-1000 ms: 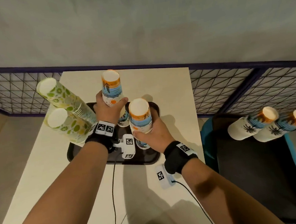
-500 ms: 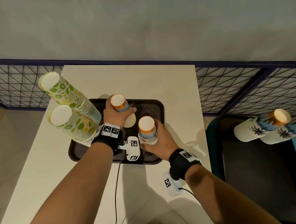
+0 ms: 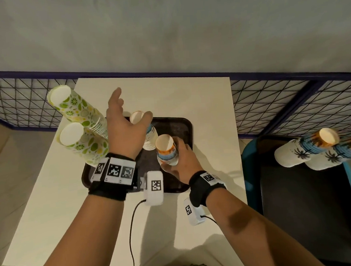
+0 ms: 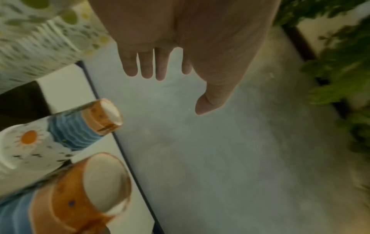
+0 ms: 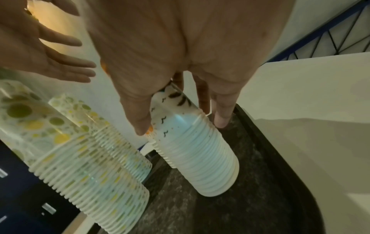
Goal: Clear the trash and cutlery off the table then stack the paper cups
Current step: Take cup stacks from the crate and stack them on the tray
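Note:
Two orange-and-blue paper cup stacks stand upside down on the black tray [image 3: 176, 124]. My right hand [image 3: 172, 156] grips the nearer stack [image 3: 166, 149], thumb and fingers curled round its sides; the right wrist view shows that grip [image 5: 180, 126] on the ribbed stack [image 5: 196, 152]. The farther stack [image 3: 149, 132] stands free, partly hidden by my left hand [image 3: 127, 109], which hovers above it with fingers spread and holds nothing. In the left wrist view the open left hand [image 4: 176, 90] is above both stacks [image 4: 60, 134]. Two tall lemon-print stacks [image 3: 80, 127] lean at the tray's left.
The tray sits on a small cream table [image 3: 199, 102] against a wire fence [image 3: 282, 104]. To the right, two palm-print cup stacks [image 3: 302, 151] stand on a dark, blue-edged surface [image 3: 300, 207]. Green plants [image 4: 340, 63] grow beyond the table. Cables hang from both wrist units.
Both orange-and-blue stacks came down onto the tray. My left hand let go of its stack and rose with fingers spread. My right hand kept its grip.

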Tool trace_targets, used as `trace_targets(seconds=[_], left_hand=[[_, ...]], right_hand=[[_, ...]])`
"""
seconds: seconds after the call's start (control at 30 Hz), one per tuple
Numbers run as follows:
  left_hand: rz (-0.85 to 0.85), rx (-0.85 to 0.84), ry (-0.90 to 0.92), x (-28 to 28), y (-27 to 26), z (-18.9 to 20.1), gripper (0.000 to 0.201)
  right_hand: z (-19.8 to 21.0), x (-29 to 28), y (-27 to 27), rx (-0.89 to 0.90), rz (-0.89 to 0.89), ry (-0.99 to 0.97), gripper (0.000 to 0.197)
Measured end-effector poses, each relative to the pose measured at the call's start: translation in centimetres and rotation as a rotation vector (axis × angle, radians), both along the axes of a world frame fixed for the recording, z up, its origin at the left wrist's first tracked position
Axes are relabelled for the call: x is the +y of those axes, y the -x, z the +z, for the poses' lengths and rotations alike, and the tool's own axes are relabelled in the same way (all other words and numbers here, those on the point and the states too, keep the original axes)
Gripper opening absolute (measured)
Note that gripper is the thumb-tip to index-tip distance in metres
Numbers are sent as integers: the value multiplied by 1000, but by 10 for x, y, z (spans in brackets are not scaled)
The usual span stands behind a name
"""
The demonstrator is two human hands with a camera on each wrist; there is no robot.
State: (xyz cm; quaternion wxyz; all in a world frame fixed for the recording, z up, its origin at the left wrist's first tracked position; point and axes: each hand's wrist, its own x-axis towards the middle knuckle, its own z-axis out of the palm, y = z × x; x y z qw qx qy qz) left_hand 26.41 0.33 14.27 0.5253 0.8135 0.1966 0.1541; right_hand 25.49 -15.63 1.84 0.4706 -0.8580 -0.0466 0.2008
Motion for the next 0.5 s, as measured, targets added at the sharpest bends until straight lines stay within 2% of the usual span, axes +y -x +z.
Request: trace_targets(seconds=[0.07,0.13,0.27,0.4,0.5], left_hand=[[-37,-65,-56,-18,12,14,86],[-105,-110,-112,-40,22,23,79],[-298,-152,-187,-101,34,28,72],[-523,-123,-209,-175,34,18,74],[-676,-95,-201,-232,28,13,74]], right_hand=[[4,-12,4,12,-20,-52,101],[9,-33,12,-13,-54,-106,99],[12,-103,36,-74,-202,-191,78],[3,-195,62,-108,-446,-252,58],[-5,-267,75,-67,-637,-249,49]])
